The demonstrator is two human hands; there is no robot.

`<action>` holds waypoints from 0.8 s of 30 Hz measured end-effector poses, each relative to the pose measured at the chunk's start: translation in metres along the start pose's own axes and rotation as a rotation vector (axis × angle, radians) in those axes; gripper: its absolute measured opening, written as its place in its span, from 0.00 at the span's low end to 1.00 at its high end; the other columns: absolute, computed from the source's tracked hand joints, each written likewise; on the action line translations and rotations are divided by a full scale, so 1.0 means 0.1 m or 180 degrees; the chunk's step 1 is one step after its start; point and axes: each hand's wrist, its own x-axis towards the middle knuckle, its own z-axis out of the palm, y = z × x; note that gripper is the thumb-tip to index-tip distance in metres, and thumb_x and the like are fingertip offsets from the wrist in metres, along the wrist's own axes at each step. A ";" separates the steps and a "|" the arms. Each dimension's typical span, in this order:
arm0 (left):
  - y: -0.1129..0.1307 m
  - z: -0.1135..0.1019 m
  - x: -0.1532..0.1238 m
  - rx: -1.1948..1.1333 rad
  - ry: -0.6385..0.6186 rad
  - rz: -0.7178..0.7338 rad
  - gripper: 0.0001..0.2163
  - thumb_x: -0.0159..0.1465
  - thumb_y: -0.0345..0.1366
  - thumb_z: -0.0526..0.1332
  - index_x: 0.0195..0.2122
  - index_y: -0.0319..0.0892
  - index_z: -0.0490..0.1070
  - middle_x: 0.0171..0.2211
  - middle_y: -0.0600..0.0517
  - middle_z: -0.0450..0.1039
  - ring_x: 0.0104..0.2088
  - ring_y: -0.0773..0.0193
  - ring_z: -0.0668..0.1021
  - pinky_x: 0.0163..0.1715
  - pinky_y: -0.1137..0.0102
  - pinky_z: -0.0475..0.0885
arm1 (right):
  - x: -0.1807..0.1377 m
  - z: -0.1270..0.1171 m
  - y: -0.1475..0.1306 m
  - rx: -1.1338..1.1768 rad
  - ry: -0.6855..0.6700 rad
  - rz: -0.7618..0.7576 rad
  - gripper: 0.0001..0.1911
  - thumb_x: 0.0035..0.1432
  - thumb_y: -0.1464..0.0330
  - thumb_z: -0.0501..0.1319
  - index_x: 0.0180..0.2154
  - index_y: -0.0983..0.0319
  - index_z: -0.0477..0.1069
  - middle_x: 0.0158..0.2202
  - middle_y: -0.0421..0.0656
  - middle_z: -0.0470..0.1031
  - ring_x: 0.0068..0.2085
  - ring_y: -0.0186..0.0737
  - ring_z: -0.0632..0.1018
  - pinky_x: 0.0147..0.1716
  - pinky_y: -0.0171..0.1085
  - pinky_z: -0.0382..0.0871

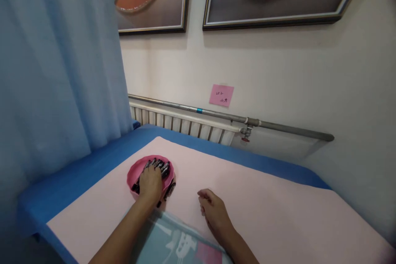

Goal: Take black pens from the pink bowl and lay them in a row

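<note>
Shiny black plasticky cylinders (166, 169) in round pink bowl (133, 173) — probably light, slick, pinch mid-length — can't tell left hand (151, 179) grip, with right hand (214, 210) curled closed.

Moderate indoor light. Relative to pink note (221, 95): glare on framed pictures (278, 4) above; black items (166, 168) below-left soft in detail; far-right corners dark.

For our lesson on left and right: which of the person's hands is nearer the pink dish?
Left. The left hand reaches into the pink dish; the right hand is apart, to its right.
</note>
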 end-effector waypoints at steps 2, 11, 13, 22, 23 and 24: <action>-0.01 -0.05 0.01 -0.0048 0.0009 0.0020 0.14 0.57 0.25 0.47 0.33 0.36 0.72 0.39 0.35 0.73 0.41 0.49 0.74 0.37 0.60 0.65 | -0.06 -0.10 -0.03 0.0017 0.0060 0.0056 0.09 0.45 0.67 0.56 0.30 0.61 0.70 0.22 0.38 0.67 0.20 0.33 0.67 0.17 0.31 0.58; 0.85 -0.40 -0.22 -0.3224 -0.1431 -0.0141 0.09 0.58 0.42 0.53 0.32 0.42 0.62 0.22 0.58 0.64 0.16 0.73 0.64 0.16 0.77 0.54 | -0.21 -0.47 -0.44 0.0591 0.0562 -0.0101 0.11 0.50 0.63 0.56 0.33 0.63 0.71 0.21 0.38 0.67 0.17 0.29 0.64 0.14 0.29 0.56; 1.17 -0.33 -0.36 -0.3792 -0.1814 -0.0208 0.11 0.56 0.45 0.55 0.32 0.43 0.62 0.21 0.60 0.61 0.16 0.75 0.60 0.14 0.79 0.51 | -0.24 -0.54 -0.54 0.0863 0.0707 -0.0285 0.14 0.51 0.61 0.55 0.34 0.64 0.70 0.27 0.43 0.71 0.24 0.33 0.70 0.17 0.30 0.60; 1.76 0.22 -0.93 -0.3924 -0.1705 0.0294 0.15 0.58 0.45 0.53 0.37 0.40 0.69 0.35 0.48 0.73 0.34 0.63 0.74 0.36 0.68 0.68 | -0.26 -0.62 -0.57 0.1467 0.1260 0.0013 0.12 0.55 0.59 0.51 0.30 0.61 0.64 0.25 0.40 0.72 0.26 0.34 0.74 0.29 0.33 0.69; 1.75 0.27 -0.97 -0.4022 -0.1730 0.0159 0.15 0.58 0.45 0.53 0.38 0.39 0.69 0.39 0.46 0.73 0.39 0.61 0.74 0.41 0.66 0.67 | -0.25 -0.58 -0.54 0.1553 0.1268 0.0081 0.12 0.56 0.59 0.51 0.30 0.61 0.63 0.24 0.39 0.72 0.26 0.34 0.74 0.28 0.33 0.68; 1.73 0.31 -0.99 -0.4127 -0.1763 0.0014 0.16 0.58 0.45 0.53 0.39 0.39 0.69 0.42 0.45 0.72 0.44 0.59 0.73 0.45 0.65 0.66 | -0.24 -0.55 -0.51 0.1606 0.1272 0.0135 0.12 0.56 0.59 0.50 0.30 0.61 0.63 0.23 0.39 0.71 0.25 0.34 0.74 0.27 0.33 0.68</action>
